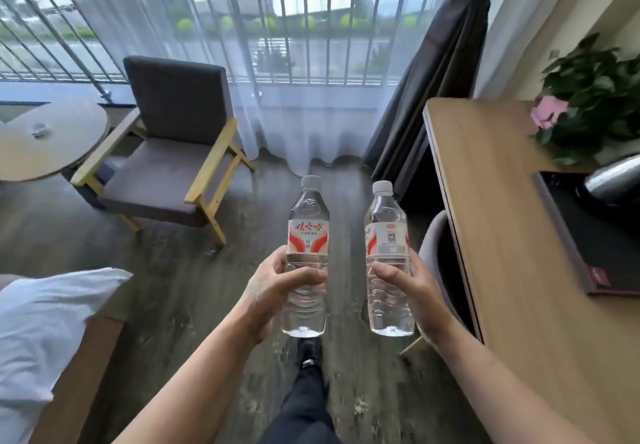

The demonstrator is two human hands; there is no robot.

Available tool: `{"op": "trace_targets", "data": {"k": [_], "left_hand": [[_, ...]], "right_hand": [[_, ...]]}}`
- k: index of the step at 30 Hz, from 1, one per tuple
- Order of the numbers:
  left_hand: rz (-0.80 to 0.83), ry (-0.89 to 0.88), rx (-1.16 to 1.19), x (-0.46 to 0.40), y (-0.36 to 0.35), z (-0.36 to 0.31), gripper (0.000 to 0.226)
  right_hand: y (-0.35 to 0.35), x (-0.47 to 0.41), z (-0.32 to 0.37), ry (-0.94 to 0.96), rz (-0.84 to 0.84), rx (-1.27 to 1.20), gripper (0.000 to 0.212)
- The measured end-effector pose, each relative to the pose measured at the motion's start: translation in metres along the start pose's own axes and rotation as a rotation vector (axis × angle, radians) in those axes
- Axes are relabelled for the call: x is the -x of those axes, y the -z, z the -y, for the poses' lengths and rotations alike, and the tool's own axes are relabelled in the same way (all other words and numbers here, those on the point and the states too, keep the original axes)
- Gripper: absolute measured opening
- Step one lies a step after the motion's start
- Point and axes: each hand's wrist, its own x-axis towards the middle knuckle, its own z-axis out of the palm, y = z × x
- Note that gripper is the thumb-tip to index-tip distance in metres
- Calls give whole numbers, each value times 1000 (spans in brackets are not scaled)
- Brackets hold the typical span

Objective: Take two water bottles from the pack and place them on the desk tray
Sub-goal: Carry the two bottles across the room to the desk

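I hold two clear water bottles upright over the floor, each with a white cap and a red-and-white label. My left hand (273, 291) grips the left bottle (306, 235) around its lower body. My right hand (405, 287) grips the right bottle (386, 232) the same way. The dark desk tray (595, 253) lies on the wooden desk (502, 235) to the right of both bottles, with a metal kettle (613, 180) standing on its far end. The pack is out of view.
A potted plant with a pink flower (588, 97) stands at the desk's far end. A grey chair (433, 253) is tucked under the desk. An armchair (166, 152) and round table (45, 142) stand at left, a white pillow (45, 326) at lower left.
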Motion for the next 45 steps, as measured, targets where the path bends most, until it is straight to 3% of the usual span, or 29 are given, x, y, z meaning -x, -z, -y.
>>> {"op": "trace_targets", "data": {"k": [5,9,15,17,25,33,36,40,45], "left_hand": [[83,3,-60,-120,19,-66,52],[132,13,-99,-194,19,-117,64],[171,13,-133,-295,-2,-169,47],[151,8,-152,-327,-10,-182,55],[51,19,-164,-424,-38,-233,51],[114,36,-184,-506,-67,-269,57],[206,43,-228,-541,-83,-281,49],[358,32,-304,-585,-110,-296,60],[570,59,-392,-620,-163,-303,57]], "right_hand": [[-11,-106,34,-22,-75,-27,71],[-11,-173,67,-24,-96,-23,66],[6,-271,116,-17,-113,-32,66],[14,-307,128,-10,-80,-39,63],[46,-437,173,4,-8,-49,58],[68,-498,196,-4,-15,-38,66],[76,-511,201,-16,-79,-46,69],[94,-513,208,-9,-218,-90,56],[119,-492,208,44,-478,-171,56]]}}
